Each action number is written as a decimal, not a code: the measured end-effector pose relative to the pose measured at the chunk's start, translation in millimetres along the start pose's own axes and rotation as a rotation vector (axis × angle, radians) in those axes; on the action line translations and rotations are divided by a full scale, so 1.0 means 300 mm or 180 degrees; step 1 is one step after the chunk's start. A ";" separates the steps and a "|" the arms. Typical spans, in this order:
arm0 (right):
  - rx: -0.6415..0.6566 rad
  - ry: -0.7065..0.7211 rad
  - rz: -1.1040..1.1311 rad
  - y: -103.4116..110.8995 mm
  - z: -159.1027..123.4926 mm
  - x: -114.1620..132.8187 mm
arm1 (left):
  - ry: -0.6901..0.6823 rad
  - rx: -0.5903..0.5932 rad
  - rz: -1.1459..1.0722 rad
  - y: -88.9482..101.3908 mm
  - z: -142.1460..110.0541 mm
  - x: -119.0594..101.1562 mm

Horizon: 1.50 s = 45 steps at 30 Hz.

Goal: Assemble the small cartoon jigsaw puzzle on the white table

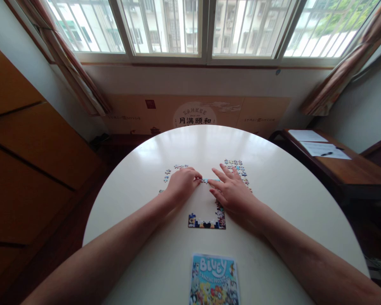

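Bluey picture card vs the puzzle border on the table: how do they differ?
The Bluey picture card shows one unbroken picture; the puzzle border is joined pieces around bare tabletop, its left side gapped. The card lies nearer the person; the border lies farther off, partly hidden by the right hand. Both lie flat on the white table.

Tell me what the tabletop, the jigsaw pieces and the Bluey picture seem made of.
Tabletop: perhaps laminate or painted board; white, smooth, its soft bright reflections suggesting semi-gloss.
Jigsaw pieces: probably printed cardboard, from their thin interlocking shapes and colourful faces; finish too small to judge.
Bluey picture: likely printed paper or card, flat and rectangular; whether it is coated is unclear.
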State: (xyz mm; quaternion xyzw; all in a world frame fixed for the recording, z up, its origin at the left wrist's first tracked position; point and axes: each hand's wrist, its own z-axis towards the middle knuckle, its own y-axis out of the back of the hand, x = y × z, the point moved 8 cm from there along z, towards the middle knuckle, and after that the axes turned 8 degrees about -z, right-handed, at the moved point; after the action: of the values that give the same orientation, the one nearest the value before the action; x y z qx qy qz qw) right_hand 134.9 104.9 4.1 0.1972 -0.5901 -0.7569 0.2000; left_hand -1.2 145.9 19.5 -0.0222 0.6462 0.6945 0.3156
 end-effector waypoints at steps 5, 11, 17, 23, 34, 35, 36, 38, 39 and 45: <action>0.0005 -0.0001 0.0011 0.003 0.000 0.002 | -0.0096 -0.0038 -0.0024 -0.011 0.004 -0.004; 0.0007 -0.0006 0.0028 0.003 -0.004 0.003 | -0.0221 -0.0052 0.0032 -0.016 0.007 -0.010; -0.0017 -0.0005 0.0003 -0.001 -0.002 0.003 | -0.0229 0.0047 0.0346 -0.021 0.009 -0.021; -0.0007 -0.0021 -0.0003 -0.004 0.000 0.005 | -0.0265 -0.0137 0.0287 0.022 -0.001 -0.026; -0.0069 -0.0031 0.0017 -0.009 -0.004 0.006 | 0.0333 0.0040 0.0745 0.260 -0.037 0.212; -0.0070 -0.0035 0.0014 -0.009 -0.004 0.006 | 0.0288 0.0169 0.0733 0.247 -0.038 0.214; -0.0071 -0.0035 0.0007 -0.010 -0.004 0.006 | 0.0253 0.0255 0.0717 0.238 -0.039 0.213; -0.0083 -0.0034 -0.0015 -0.010 -0.005 0.006 | 0.0258 0.0214 0.0697 0.245 -0.039 0.212; -0.0093 -0.0033 -0.0029 -0.011 -0.006 0.006 | 0.0304 0.0087 0.0701 0.262 -0.039 0.215; -0.0184 -0.0034 -0.0069 -0.012 -0.009 0.003 | 0.0419 -0.0348 0.0788 0.353 -0.050 0.240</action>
State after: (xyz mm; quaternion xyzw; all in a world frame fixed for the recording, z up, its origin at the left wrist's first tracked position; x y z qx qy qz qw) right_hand 135.3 103.1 -0.1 0.1937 -0.5668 -0.7768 0.1943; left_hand -113.9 165.4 78.9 -0.0050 0.6245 0.7593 0.1828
